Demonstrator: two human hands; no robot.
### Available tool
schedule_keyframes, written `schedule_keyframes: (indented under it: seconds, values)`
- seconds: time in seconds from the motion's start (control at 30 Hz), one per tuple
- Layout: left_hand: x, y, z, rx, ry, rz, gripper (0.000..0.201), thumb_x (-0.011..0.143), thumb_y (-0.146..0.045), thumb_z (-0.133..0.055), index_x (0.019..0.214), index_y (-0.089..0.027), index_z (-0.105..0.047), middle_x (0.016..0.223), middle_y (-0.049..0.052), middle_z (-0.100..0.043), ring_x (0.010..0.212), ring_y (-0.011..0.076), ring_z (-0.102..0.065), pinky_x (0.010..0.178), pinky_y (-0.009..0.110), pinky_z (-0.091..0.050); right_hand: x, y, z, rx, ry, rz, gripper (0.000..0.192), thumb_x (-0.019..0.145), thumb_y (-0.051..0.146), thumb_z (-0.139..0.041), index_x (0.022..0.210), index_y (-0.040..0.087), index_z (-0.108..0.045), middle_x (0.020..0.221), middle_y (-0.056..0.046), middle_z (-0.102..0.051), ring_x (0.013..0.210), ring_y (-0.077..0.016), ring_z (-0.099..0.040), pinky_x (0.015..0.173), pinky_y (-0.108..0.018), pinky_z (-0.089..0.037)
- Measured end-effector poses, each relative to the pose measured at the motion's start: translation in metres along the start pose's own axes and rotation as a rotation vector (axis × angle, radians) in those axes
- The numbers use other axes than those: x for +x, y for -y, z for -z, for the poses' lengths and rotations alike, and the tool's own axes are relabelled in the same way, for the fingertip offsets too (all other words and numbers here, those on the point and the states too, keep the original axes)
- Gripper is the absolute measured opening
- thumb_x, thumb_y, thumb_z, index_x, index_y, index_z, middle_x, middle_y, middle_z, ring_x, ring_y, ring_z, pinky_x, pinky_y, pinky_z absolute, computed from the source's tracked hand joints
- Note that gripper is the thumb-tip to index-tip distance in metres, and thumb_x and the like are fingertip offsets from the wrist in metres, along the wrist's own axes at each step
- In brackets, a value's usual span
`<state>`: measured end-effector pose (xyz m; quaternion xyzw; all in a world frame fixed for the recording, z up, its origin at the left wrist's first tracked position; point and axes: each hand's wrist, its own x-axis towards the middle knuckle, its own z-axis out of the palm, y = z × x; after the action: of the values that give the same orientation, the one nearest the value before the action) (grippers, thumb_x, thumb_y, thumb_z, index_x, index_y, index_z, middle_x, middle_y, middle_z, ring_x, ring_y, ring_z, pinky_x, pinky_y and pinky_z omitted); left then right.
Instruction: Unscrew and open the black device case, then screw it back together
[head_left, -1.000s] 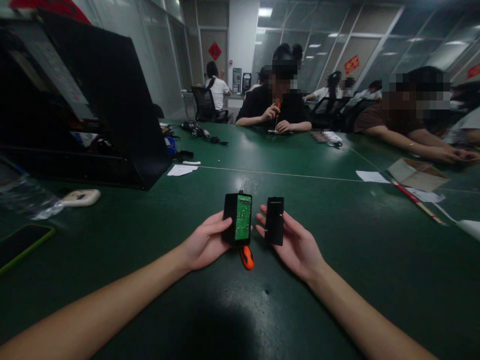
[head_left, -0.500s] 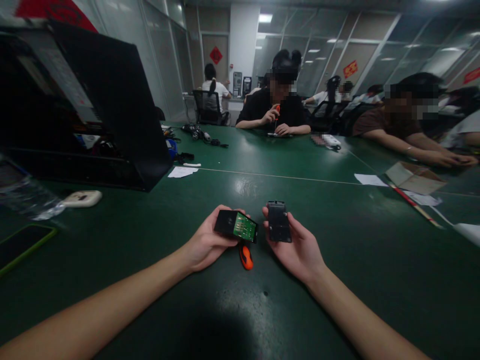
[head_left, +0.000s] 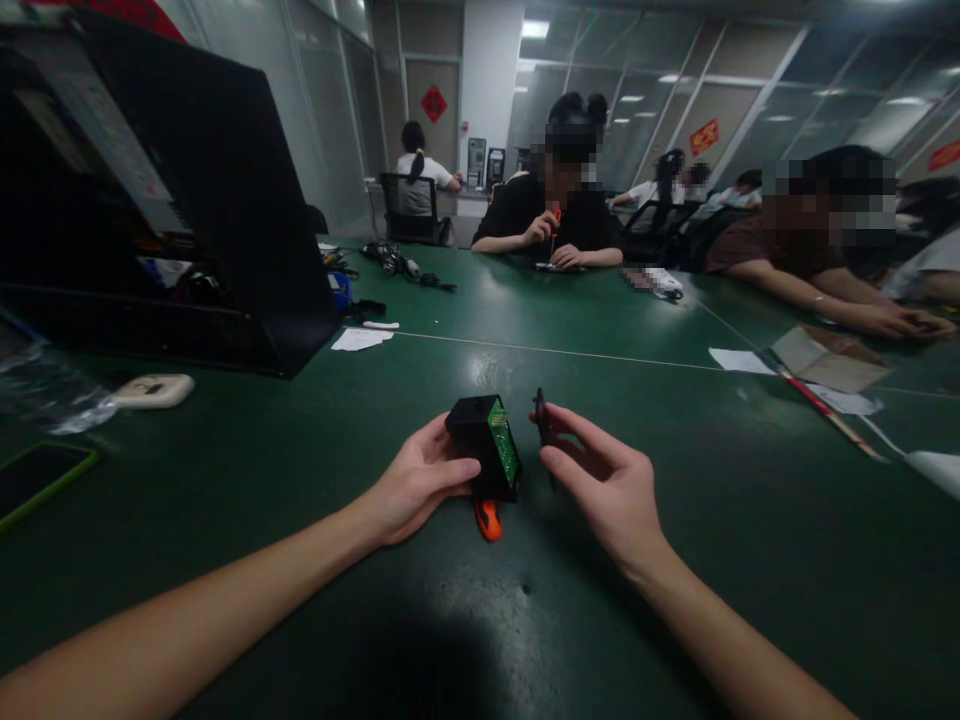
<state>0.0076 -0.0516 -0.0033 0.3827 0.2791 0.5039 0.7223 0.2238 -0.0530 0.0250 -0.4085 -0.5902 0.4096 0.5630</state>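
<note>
box [head_left: 484, 447] in left hand [head_left: 412, 487], left of cover [head_left: 541, 418] in right hand [head_left: 607, 487] | screwdriver handle [head_left: 487, 520] on counter [head_left: 300, 470] beneath box | phone [head_left: 37, 478] far left | paper [head_left: 362, 339] behind

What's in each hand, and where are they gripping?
Left hand grips the black box by its sides; right hand pinches the thin cover by its edges.

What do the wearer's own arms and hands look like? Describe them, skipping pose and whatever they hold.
Both forearms are bare from the frame's lower edge to the wrists: no sleeves show. The left hand and right hand wear no gloves, and no watch, bracelet or ring is visible. Fingernails look short and unpainted, though the picture is dim.
</note>
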Motion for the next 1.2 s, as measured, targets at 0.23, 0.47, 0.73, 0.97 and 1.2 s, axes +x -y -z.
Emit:
schedule_keyframes:
  seconds: [0.23,0.47,0.73,0.97,1.2]
  values:
    - [-0.002,0.006,-0.005,0.053,-0.038,-0.083,0.057,0.067,-0.014,-0.089,0.119,-0.022,-0.065,0.119,0.006,-0.071,0.118,0.0253,-0.063,0.107,0.041,-0.048,-0.012,0.004,-0.010,-0.307,0.099,0.222,0.040,0.085,0.024,-0.076,0.124,0.024,-0.073,0.113,-0.007,-0.077,0.096,-0.0224,-0.074,0.089,-0.039,-0.060]
    - [0.000,0.011,0.002,0.127,0.019,-0.132,0.058,0.071,-0.018,-0.089,0.122,-0.023,-0.063,0.124,0.009,-0.070,0.122,0.0288,-0.063,0.108,0.043,-0.048,-0.016,-0.003,-0.015,-0.332,0.055,0.207,0.043,0.087,0.025,-0.074,0.129,0.026,-0.070,0.123,-0.007,-0.076,0.104,-0.0241,-0.075,0.097,-0.042,-0.059]
    - [-0.003,0.013,-0.004,0.085,0.016,-0.127,0.058,0.076,-0.021,-0.085,0.127,-0.024,-0.059,0.133,0.010,-0.066,0.129,0.0317,-0.059,0.109,0.046,-0.048,-0.016,-0.004,-0.019,-0.341,0.070,0.277,0.038,0.088,0.022,-0.074,0.125,0.032,-0.072,0.122,-0.004,-0.076,0.108,-0.0220,-0.073,0.098,-0.038,-0.057]
    - [-0.016,0.010,-0.015,-0.153,0.098,0.024,0.069,0.075,-0.030,-0.086,0.136,-0.025,-0.054,0.138,0.013,-0.062,0.132,0.0365,-0.056,0.112,0.054,-0.043,-0.030,-0.014,-0.037,-0.439,0.157,0.406,0.045,0.091,0.032,-0.070,0.136,0.034,-0.064,0.127,-0.007,-0.064,0.109,-0.0223,-0.064,0.091,-0.038,-0.054]
    - [-0.005,0.004,-0.014,-0.258,-0.027,-0.010,0.048,0.083,-0.027,-0.071,0.128,-0.014,-0.059,0.136,0.018,-0.065,0.131,0.0354,-0.058,0.119,0.056,-0.032,-0.030,-0.017,-0.037,-0.360,0.108,0.151,0.039,0.091,0.037,-0.067,0.128,0.024,-0.062,0.118,-0.008,-0.065,0.104,-0.0228,-0.063,0.089,-0.037,-0.053]
